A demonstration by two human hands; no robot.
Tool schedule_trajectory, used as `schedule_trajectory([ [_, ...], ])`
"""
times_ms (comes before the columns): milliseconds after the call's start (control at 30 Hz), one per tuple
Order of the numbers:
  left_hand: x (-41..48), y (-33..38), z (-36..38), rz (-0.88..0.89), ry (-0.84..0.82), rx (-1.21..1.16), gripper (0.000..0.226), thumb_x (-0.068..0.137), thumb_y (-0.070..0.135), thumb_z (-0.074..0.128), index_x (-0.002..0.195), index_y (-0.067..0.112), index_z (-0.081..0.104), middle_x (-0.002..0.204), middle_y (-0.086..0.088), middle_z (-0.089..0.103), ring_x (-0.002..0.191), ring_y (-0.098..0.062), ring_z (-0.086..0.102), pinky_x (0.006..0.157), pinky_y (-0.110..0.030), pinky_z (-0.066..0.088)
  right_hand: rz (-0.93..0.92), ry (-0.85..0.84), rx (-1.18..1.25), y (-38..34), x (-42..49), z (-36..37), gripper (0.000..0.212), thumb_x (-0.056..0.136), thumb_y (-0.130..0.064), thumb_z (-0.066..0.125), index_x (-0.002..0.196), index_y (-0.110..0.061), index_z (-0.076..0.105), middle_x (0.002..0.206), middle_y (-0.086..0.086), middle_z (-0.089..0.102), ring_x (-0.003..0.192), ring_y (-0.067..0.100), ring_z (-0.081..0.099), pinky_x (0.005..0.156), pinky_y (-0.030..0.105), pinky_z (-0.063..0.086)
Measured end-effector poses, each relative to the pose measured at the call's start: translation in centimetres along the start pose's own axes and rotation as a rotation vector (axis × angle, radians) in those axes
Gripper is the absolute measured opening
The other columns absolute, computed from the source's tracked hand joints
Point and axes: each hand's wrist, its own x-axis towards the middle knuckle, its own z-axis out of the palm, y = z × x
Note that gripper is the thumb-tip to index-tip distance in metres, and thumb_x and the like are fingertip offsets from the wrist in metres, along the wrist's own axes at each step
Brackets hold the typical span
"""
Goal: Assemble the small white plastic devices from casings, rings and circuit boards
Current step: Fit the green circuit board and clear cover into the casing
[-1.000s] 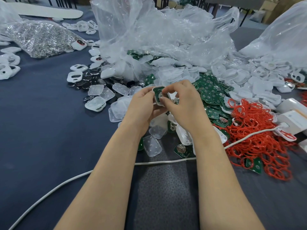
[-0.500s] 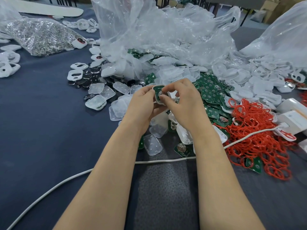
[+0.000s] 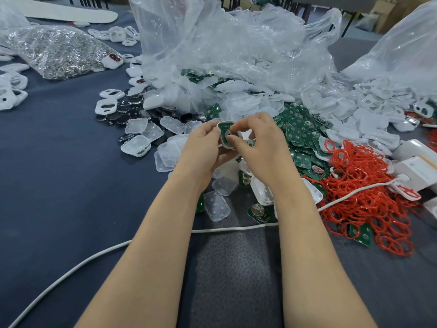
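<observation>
My left hand (image 3: 203, 150) grips a small white casing (image 3: 223, 130) with a green circuit board seated inside it, held up above the parts pile. My right hand (image 3: 260, 147) pinches the same piece from the right, thumb and forefinger on the board. Loose green circuit boards (image 3: 298, 136) lie heaped just right of my hands. Red rings (image 3: 369, 192) form a tangle further right. Translucent casings (image 3: 146, 131) are scattered to the left, and white casings (image 3: 350, 119) pile up at the back right.
Big clear plastic bags (image 3: 236, 48) rise behind the pile. A bag of small metal parts (image 3: 54, 50) lies at the far left. A white cable (image 3: 231, 229) crosses the dark blue table (image 3: 59, 185) under my forearms. White boxes (image 3: 416, 169) sit at the right edge.
Both hands stay together on the casing and board; my right fingers shift slightly on the board. Nothing else has moved.
</observation>
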Motion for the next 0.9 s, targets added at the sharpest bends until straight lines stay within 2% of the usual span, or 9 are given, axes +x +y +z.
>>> schedule_trajectory([
  [133, -0.08, 0.0, -0.04, 0.005, -0.006, 0.024, 0.028, 0.102, 0.005, 0.036, 0.093, 0.01, 0.062, 0.093, -0.013, 0.067, 0.081, -0.022, 0.066, 0.057, -0.023, 0.056, 0.014, -0.011, 0.008, 0.0, -0.01, -0.05, 0.014, 0.088, -0.021, 0.066, 0.101, -0.015, 0.066, 0.103, 0.001, 0.05, 0.094, 0.012, 0.046, 0.071, 0.002, 0.033],
  [333, -0.21, 0.12, -0.01, -0.012, -0.004, 0.034, 0.025, 0.101, 0.004, 0.039, 0.094, 0.01, 0.062, 0.094, -0.012, 0.068, 0.074, -0.017, 0.068, 0.062, -0.026, 0.059, 0.052, -0.017, 0.069, -0.12, -0.1, -0.28, 0.01, 0.091, -0.019, 0.062, 0.099, -0.016, 0.067, 0.104, 0.001, 0.052, 0.07, 0.0, 0.047, 0.068, 0.001, 0.035],
  [433, -0.2, 0.13, -0.04, -0.015, 0.007, 0.035, 0.024, 0.1, 0.005, 0.041, 0.092, 0.012, 0.062, 0.095, -0.012, 0.069, 0.076, -0.019, 0.068, 0.065, -0.028, 0.06, 0.057, -0.025, 0.082, -0.19, -0.15, -0.42, 0.012, 0.092, -0.015, 0.058, 0.099, -0.019, 0.067, 0.105, 0.002, 0.053, 0.069, 0.001, 0.047, 0.067, 0.002, 0.036],
  [600, -0.18, 0.09, -0.04, -0.011, -0.012, 0.036, 0.026, 0.1, 0.005, 0.042, 0.089, 0.014, 0.064, 0.09, -0.009, 0.069, 0.073, -0.017, 0.068, 0.059, -0.026, 0.057, 0.061, -0.017, 0.129, -0.25, -0.25, -0.56, 0.01, 0.089, -0.019, 0.064, 0.098, -0.022, 0.067, 0.101, 0.001, 0.051, 0.065, -0.003, 0.047, 0.066, 0.002, 0.036],
  [733, -0.16, 0.1, -0.08, -0.002, -0.019, 0.054, 0.029, 0.1, 0.004, 0.038, 0.091, 0.013, 0.064, 0.092, -0.01, 0.069, 0.075, -0.018, 0.069, 0.059, -0.025, 0.056, 0.044, -0.026, 0.117, -0.14, -0.32, -0.46, 0.013, 0.086, -0.02, 0.068, 0.098, -0.021, 0.067, 0.099, 0.0, 0.047, 0.075, -0.004, 0.044, 0.067, -0.001, 0.034],
  [900, -0.19, 0.13, -0.1, 0.002, -0.011, 0.063, 0.03, 0.101, 0.004, 0.037, 0.091, 0.013, 0.064, 0.093, -0.011, 0.069, 0.079, -0.02, 0.068, 0.059, -0.025, 0.056, 0.043, -0.027, 0.096, -0.03, -0.25, -0.35, 0.014, 0.086, -0.02, 0.068, 0.1, -0.019, 0.067, 0.098, 0.0, 0.046, 0.075, -0.006, 0.042, 0.068, -0.002, 0.034],
])
